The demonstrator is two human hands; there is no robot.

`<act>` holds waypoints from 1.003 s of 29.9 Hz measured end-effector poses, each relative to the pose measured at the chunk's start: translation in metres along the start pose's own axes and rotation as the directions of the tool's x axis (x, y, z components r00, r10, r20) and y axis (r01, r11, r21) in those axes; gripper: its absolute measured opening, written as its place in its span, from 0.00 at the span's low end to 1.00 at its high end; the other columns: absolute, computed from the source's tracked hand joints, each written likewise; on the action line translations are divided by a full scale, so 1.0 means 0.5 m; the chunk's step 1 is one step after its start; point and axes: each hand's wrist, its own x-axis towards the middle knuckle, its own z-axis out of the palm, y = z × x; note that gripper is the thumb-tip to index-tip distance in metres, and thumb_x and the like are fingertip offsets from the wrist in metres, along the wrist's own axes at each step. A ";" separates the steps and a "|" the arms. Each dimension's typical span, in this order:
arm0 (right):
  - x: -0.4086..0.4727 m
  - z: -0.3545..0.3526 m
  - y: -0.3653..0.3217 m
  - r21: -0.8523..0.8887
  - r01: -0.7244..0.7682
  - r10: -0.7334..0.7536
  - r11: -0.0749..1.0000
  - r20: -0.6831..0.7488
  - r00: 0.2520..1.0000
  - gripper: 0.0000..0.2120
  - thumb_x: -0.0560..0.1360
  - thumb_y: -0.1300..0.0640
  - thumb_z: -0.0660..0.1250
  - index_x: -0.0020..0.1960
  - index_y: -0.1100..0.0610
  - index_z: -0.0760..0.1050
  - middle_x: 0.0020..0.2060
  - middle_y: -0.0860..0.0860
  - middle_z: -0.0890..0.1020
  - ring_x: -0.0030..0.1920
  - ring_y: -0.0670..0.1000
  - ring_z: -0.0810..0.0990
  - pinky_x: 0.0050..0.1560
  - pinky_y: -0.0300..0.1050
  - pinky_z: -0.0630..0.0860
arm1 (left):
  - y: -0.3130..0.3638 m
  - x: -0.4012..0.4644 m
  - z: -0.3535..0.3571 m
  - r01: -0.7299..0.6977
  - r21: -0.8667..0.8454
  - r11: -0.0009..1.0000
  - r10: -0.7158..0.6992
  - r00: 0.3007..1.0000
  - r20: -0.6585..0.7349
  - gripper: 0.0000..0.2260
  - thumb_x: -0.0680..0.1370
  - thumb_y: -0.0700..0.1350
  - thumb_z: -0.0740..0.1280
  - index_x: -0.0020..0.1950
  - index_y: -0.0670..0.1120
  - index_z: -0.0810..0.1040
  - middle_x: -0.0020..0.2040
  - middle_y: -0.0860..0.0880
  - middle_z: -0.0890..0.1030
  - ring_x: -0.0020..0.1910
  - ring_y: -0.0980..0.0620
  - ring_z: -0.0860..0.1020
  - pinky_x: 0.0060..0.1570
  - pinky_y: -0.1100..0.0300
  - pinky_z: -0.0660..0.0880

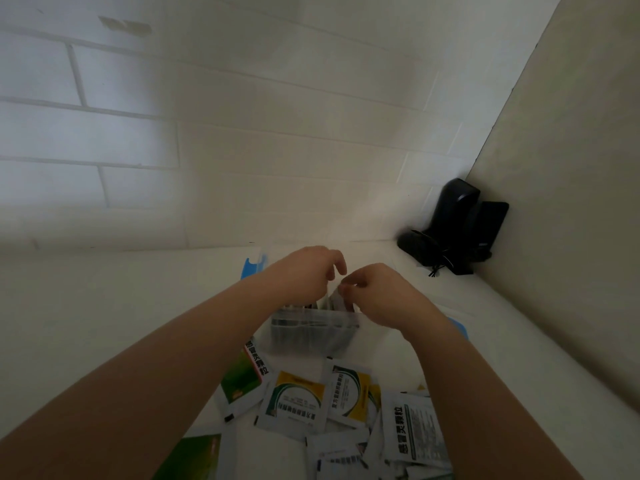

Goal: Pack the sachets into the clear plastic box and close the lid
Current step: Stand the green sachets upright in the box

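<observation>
Your head camera gives a dim, soft picture in grey-green tones. Cool daylight falls from the left onto the tiled wall, leaving a pale patch there, while the right-hand wall and the corner sit in shade. The dark objects in the corner show almost no detail. Your hands are slightly blurred. The wide lens bends the tile lines and stretches your forearms at the lower edges. No glare appears.
</observation>
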 end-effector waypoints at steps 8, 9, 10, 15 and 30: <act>-0.047 -0.003 0.025 0.179 0.235 -0.139 0.955 -0.429 0.892 0.09 0.76 0.57 0.61 0.52 0.49 0.78 0.45 0.47 0.82 0.40 0.40 0.76 0.39 0.29 0.68 | 0.046 -0.101 -0.071 -0.202 -0.158 0.966 0.148 0.942 -0.301 0.10 0.77 0.40 0.59 0.49 0.53 0.77 0.48 0.54 0.78 0.45 0.58 0.75 0.44 0.68 0.72; -0.071 -0.005 0.032 0.170 0.273 -0.167 0.947 -0.468 0.868 0.08 0.76 0.56 0.62 0.50 0.46 0.77 0.42 0.44 0.81 0.38 0.40 0.76 0.37 0.28 0.69 | 0.051 -0.132 -0.078 -0.226 -0.192 0.955 0.164 0.942 -0.294 0.10 0.77 0.42 0.60 0.46 0.58 0.75 0.46 0.58 0.78 0.44 0.60 0.75 0.43 0.69 0.74; -0.100 -0.005 0.038 0.157 0.302 -0.196 0.940 -0.473 0.859 0.08 0.75 0.55 0.62 0.48 0.45 0.77 0.40 0.42 0.80 0.37 0.41 0.76 0.35 0.29 0.71 | 0.054 -0.163 -0.080 -0.230 -0.223 0.947 0.167 0.948 -0.270 0.11 0.76 0.44 0.60 0.44 0.61 0.73 0.44 0.61 0.77 0.44 0.61 0.76 0.43 0.70 0.75; -0.227 0.046 0.079 0.103 0.301 -0.297 0.948 -0.052 0.953 0.09 0.73 0.50 0.63 0.51 0.39 0.74 0.40 0.38 0.78 0.44 0.36 0.74 0.42 0.25 0.71 | 0.019 -0.279 -0.011 -0.093 -0.276 0.957 0.076 0.994 -0.073 0.10 0.75 0.47 0.63 0.41 0.64 0.71 0.41 0.63 0.76 0.46 0.65 0.74 0.42 0.73 0.73; -0.178 0.205 0.112 -0.205 0.074 -0.126 0.976 -0.253 0.959 0.24 0.78 0.48 0.55 0.72 0.51 0.57 0.72 0.52 0.61 0.71 0.51 0.58 0.71 0.44 0.54 | -0.026 -0.238 0.127 0.066 0.058 0.996 -0.068 0.997 0.046 0.23 0.73 0.55 0.65 0.67 0.56 0.65 0.63 0.53 0.69 0.60 0.52 0.63 0.63 0.54 0.62</act>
